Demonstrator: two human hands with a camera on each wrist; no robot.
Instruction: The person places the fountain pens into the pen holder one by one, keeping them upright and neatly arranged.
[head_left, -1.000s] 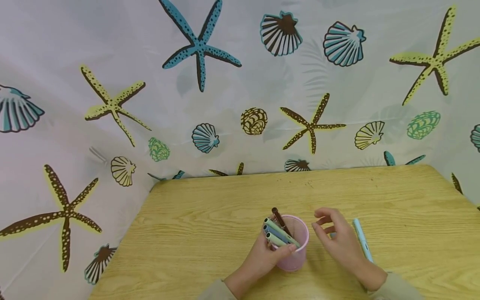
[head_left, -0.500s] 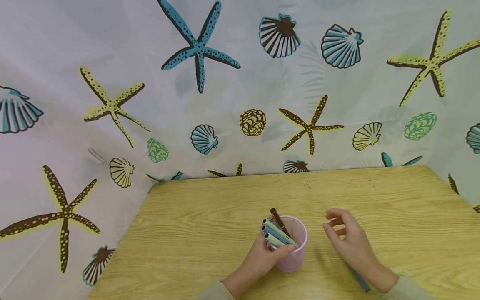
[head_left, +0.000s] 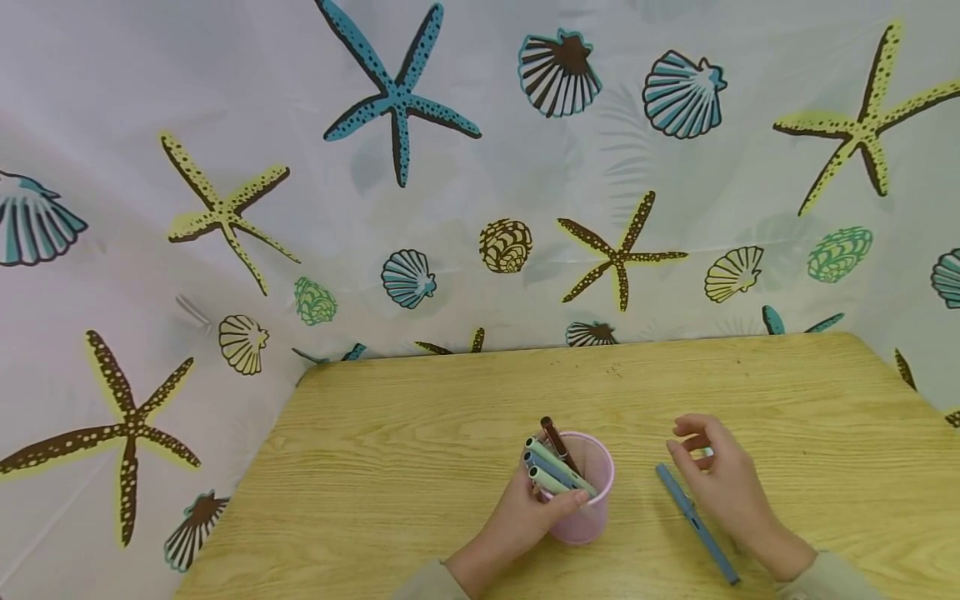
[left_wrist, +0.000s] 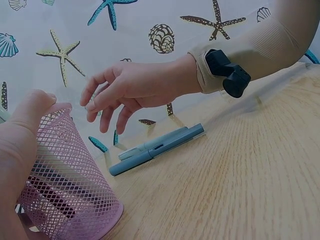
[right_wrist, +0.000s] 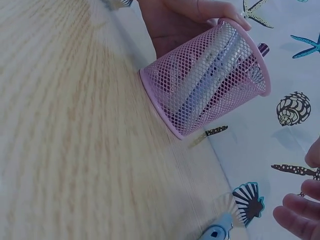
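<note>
Cloth, one: pale, printed with sea motifs in blue, yellow, brown and green; hung upright as a backdrop from 9 o'clock through 12 to 3 o'clock of the surface. Surface, one: yellowish, wood-grained; carries all items below. Right hand, in a light sleeve: at 3 o'clock of the cup and apart from it, raised above the surface; fingers and thumb loosely bent, released, holding nothing. Left hand, likewise sleeved: at 8 o'clock of the cup, grasping it, thumb near the rim at 6 o'clock. Cup, one: pink mesh, solid pink rim and base, mouth up. Loose blue pen, dull blue: on the surface at 4 o'clock of the cup and 8 o'clock of the right hand, lying along a line from 11 to 5 o'clock. Light blue pen: on the surface, seen in the left wrist view just beyond the loose blue pen; largely hidden by the right hand in the head view. In the cup, four pens, lower parts within: brown pen, leaning to 11 o'clock; two green pens, leaning to 10 o'clock; cup's blue pen, between the green pair.
</note>
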